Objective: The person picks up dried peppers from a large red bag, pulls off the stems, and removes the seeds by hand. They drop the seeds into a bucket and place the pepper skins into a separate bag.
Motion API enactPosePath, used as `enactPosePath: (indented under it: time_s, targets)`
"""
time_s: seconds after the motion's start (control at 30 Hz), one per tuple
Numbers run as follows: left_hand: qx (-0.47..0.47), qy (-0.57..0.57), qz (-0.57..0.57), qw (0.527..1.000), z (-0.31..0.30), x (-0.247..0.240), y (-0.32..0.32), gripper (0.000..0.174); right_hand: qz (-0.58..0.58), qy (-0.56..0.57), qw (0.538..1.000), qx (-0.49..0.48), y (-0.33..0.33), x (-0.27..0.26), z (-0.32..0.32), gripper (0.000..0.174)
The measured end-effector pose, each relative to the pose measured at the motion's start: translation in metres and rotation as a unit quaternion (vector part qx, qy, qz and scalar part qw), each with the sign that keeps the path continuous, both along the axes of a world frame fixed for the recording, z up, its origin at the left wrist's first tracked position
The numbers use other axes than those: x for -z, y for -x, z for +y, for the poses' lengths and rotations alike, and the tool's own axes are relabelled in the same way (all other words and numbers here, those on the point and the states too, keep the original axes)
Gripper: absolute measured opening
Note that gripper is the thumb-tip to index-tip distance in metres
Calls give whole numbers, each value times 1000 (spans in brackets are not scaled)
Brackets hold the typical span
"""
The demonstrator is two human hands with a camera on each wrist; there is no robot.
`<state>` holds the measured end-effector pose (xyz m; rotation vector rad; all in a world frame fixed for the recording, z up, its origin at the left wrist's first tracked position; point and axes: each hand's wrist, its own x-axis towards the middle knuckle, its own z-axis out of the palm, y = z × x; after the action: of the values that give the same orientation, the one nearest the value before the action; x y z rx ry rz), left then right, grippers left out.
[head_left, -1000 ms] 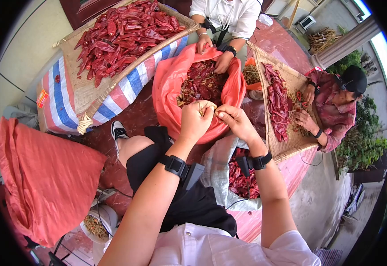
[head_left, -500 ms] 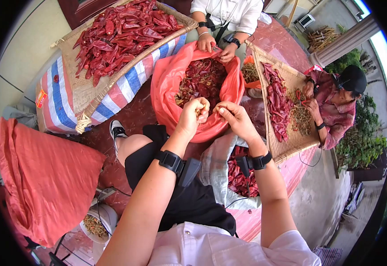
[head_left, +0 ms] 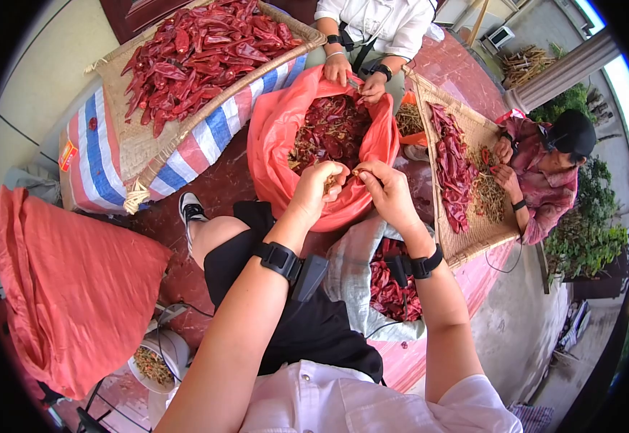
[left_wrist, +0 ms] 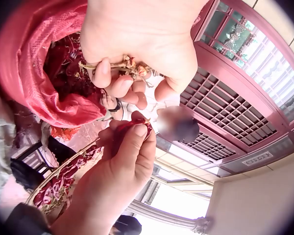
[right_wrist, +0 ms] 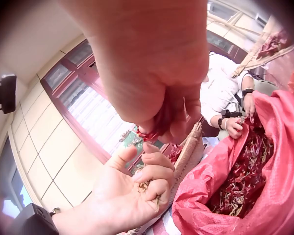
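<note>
Dried red chili (left_wrist: 120, 134): left wrist view has it in the right hand (left_wrist: 125, 164), pinched between thumb and fingers, calyx end (left_wrist: 147, 121) poking past the thumb tip. Pod looks thin-skinned and leathery; I'd expect near-weightless, slightly slick, splits if squeezed hard. Left hand (left_wrist: 142, 39): fingers bent around a few dry stems (left_wrist: 130, 66). Those look stiff and brittle, likely to snap or shed bits.

Right wrist view: right hand at top of frame, pod partly hidden under its fingers, exact contact can't be told. Left hand sits just below, fingers curled in over the stems, thumb and index tips near the pod. My pick: hold the pod at the shoulder, right by the calyx, and take any stem at its base. Mid-body grip probably cracks it and spills seed.

Head view: hands near each other, over the near rim of the red woven sack (head_left: 275, 155); right fingers mostly cover the pod here. Loose chilies (head_left: 332, 133) inside the sack, more pods (head_left: 451, 169) along the left edge of the right-hand woven tray (head_left: 477, 242).
</note>
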<state>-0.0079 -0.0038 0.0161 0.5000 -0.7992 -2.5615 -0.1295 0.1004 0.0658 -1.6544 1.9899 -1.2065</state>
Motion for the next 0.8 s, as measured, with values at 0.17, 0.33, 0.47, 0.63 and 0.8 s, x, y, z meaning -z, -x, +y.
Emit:
enactPosePath:
  time_s: [0.17, 0.33, 0.47, 0.63, 0.8]
  targets:
    - [22, 74, -118, 990, -2, -4, -5, 15, 148, 4, 989, 12, 1, -2, -1, 12]
    - [-8, 167, -169, 971, 6, -12, -2, 13, 281, 18, 959, -13, 3, -1, 0, 13]
    - [-36, 297, -194, 934, 3, 17, 7, 16, 359, 21, 932, -38, 5, 2, -1, 13]
    - [-35, 431, -252, 866, 3, 13, 3, 15, 375, 6, 924, -73, 5, 10, 2, 9]
    - [-63, 426, -224, 874, 4, 23, 7, 16, 327, 33, 943, -48, -4, 16, 3, 6]
